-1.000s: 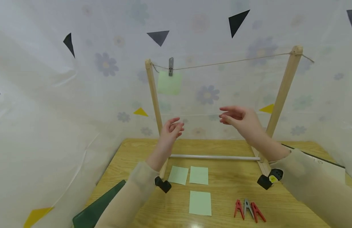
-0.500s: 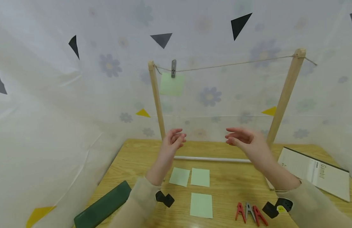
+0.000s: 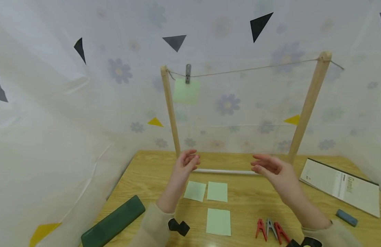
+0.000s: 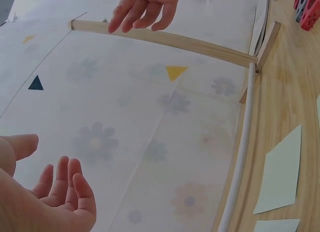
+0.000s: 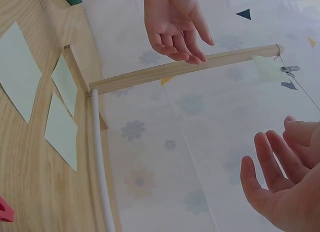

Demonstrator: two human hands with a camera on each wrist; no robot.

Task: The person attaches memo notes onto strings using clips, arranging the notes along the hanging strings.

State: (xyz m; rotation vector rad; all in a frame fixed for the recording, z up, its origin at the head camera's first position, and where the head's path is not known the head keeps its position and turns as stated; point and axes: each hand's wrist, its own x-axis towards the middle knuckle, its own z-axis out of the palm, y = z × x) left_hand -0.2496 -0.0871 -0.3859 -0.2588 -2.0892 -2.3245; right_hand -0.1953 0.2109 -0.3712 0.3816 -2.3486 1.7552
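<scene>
- The left hand (image 3: 185, 167) is hovering toward the far edge of the table (image 3: 244, 206), just beside the left post (image 3: 170, 106); its loosely bent fingers are standing apart from the thumb.
- The right hand (image 3: 275, 173) is hovering nearer the right post (image 3: 311, 99), its fingers loosely bent and spread, palm facing inward.
- A white rod (image 3: 224, 172) is running between the posts, parallel to the far edge, partly behind both hands.
- Two green notes (image 3: 217, 191) are lying side by side in front of the rod; a third note (image 3: 218, 222) is lying closer to the near edge.
- Two red clips (image 3: 261, 229) and a grey clip (image 3: 271, 229) are lying right of that note.
- A metal-grey clip (image 3: 188, 73) is holding a hanging note (image 3: 186, 93) on the string (image 3: 240, 70), beside the left post.
- A green case (image 3: 113, 221) is lying along the left edge; a notebook (image 3: 342, 187) is occupying the far right corner.
</scene>
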